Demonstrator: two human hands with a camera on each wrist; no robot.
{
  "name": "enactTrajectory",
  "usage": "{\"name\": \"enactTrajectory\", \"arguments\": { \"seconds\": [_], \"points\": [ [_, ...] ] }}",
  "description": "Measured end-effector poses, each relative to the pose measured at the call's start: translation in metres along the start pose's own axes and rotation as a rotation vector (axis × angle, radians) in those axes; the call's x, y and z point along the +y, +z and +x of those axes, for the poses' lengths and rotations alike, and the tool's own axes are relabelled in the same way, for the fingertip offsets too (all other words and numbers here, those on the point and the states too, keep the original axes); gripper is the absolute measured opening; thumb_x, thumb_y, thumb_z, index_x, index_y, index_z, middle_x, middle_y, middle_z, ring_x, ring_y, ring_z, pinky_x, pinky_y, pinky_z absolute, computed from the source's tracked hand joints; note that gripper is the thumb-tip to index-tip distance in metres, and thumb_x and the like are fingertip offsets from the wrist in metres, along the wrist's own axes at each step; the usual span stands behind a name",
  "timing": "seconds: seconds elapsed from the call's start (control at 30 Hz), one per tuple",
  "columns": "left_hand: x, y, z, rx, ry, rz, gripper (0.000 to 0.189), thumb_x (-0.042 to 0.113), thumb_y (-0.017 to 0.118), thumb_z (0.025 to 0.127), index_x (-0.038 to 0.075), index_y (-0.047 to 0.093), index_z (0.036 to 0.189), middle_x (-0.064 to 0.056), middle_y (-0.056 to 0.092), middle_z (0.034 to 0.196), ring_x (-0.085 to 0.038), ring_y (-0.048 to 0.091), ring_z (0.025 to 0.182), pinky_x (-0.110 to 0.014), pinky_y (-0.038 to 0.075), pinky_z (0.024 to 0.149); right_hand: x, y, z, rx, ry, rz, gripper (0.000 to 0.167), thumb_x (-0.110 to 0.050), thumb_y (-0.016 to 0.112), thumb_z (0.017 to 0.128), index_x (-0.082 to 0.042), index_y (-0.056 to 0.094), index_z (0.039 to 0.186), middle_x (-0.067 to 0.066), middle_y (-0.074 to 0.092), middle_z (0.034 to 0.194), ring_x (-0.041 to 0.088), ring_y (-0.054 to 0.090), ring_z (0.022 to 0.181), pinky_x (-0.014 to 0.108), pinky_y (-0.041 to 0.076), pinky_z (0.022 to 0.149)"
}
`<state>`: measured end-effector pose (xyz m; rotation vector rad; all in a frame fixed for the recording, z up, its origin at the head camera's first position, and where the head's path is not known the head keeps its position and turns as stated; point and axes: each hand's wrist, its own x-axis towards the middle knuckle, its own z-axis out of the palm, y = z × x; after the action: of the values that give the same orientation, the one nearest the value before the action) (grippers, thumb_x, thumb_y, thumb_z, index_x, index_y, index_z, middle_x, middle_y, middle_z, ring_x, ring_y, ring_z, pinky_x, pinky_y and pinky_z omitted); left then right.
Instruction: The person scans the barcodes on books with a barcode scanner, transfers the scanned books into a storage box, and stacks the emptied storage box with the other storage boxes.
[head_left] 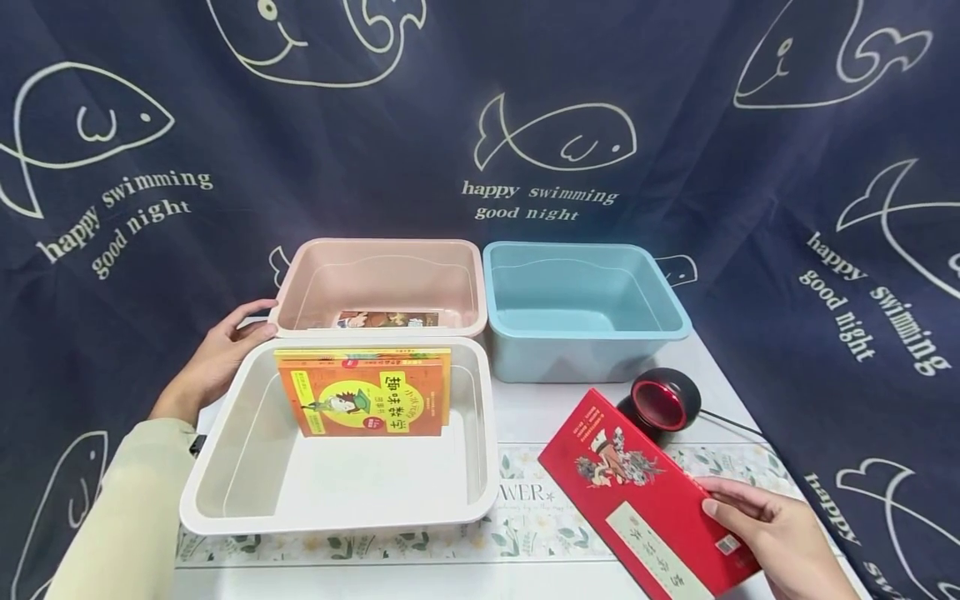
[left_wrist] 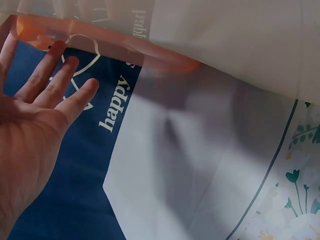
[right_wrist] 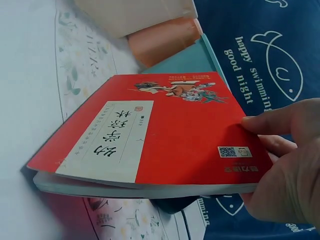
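Observation:
My right hand (head_left: 776,533) pinches a red book (head_left: 618,487) by its edge, thumb on the cover, and holds it tilted over the right side of the table. In the right wrist view the book's cover (right_wrist: 185,150) and white page edges face the camera. At the far left, my left hand (head_left: 221,358) touches the left side of a pink bin (head_left: 390,283), next to a white bin (head_left: 360,487). The left wrist view shows its fingers (left_wrist: 75,100) fairly straight; the thumb is hidden there. Several orange and yellow books (head_left: 360,400) stand in the white bin.
A book (head_left: 386,319) lies in the pink bin, mostly hidden by the rim. To its right stands a blue bin (head_left: 585,333). A black round device (head_left: 663,400) with a red front and a cable sits behind the red book. A dark printed curtain (head_left: 555,50) surrounds the table.

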<state>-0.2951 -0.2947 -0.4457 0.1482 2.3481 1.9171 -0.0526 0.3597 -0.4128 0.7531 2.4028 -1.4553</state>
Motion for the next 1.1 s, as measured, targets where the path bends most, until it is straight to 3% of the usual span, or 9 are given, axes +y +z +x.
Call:
{"name": "enactTrajectory", "arguments": {
  "seconds": [0.17,0.33,0.4,0.53,0.83,1.1],
  "points": [
    [-0.001,0.001,0.001,0.005,0.001,0.012,0.056,0.026,0.062,0.095,0.025,0.039,0.146,0.017,0.063,0.116,0.002,0.065,0.097,-0.023,0.057,0.074,-0.005,-0.001,0.001,0.006,-0.026,-0.026,0.062,-0.029,0.073,0.087,-0.002,0.051,0.138,0.009,0.071,0.106,0.017,0.066,0.082,0.037,0.059,0.069],
    [-0.001,0.001,0.001,0.008,-0.002,0.037,0.056,0.028,0.062,0.095,0.026,0.039,0.146,0.018,0.062,0.116,0.002,0.065,0.097,-0.024,0.057,0.074,-0.023,-0.006,0.003,0.027,-0.157,-0.036,0.053,-0.026,0.072,0.088,-0.003,0.057,0.133,-0.006,0.071,0.101,0.013,0.066,0.083,0.035,0.058,0.069],
    [0.000,0.001,0.001,0.012,-0.002,0.042,0.056,0.029,0.062,0.095,0.027,0.039,0.146,0.018,0.062,0.116,0.002,0.065,0.096,-0.023,0.057,0.074,-0.034,-0.008,0.003,0.037,-0.231,-0.050,0.048,-0.024,0.071,0.089,-0.003,0.059,0.131,-0.014,0.070,0.098,0.010,0.066,0.083,0.033,0.058,0.069],
    [0.001,0.001,0.000,0.018,-0.007,0.039,0.056,0.029,0.063,0.095,0.026,0.039,0.146,0.014,0.062,0.119,0.002,0.065,0.096,-0.024,0.057,0.074,-0.064,-0.014,0.005,0.050,-0.348,-0.082,0.046,-0.025,0.070,0.090,-0.003,0.060,0.130,-0.017,0.069,0.096,0.011,0.066,0.083,0.033,0.058,0.067],
    [-0.001,0.001,-0.001,0.015,-0.011,0.055,0.056,0.031,0.062,0.095,0.027,0.038,0.146,0.010,0.061,0.123,0.002,0.064,0.097,-0.024,0.057,0.074,-0.129,-0.022,0.013,-0.017,-0.584,-0.079,0.037,-0.017,0.067,0.092,-0.003,0.062,0.126,-0.008,0.073,0.094,0.023,0.072,0.076,0.041,0.059,0.061],
    [-0.003,0.000,0.002,0.016,-0.027,0.060,0.058,0.034,0.062,0.095,0.028,0.037,0.147,0.018,0.061,0.116,0.002,0.064,0.098,-0.025,0.057,0.075,-0.183,-0.013,0.020,-0.006,-0.641,-0.105,0.037,-0.023,0.068,0.091,-0.007,0.064,0.124,-0.007,0.073,0.093,0.023,0.072,0.077,0.040,0.059,0.062]
  ]
}}
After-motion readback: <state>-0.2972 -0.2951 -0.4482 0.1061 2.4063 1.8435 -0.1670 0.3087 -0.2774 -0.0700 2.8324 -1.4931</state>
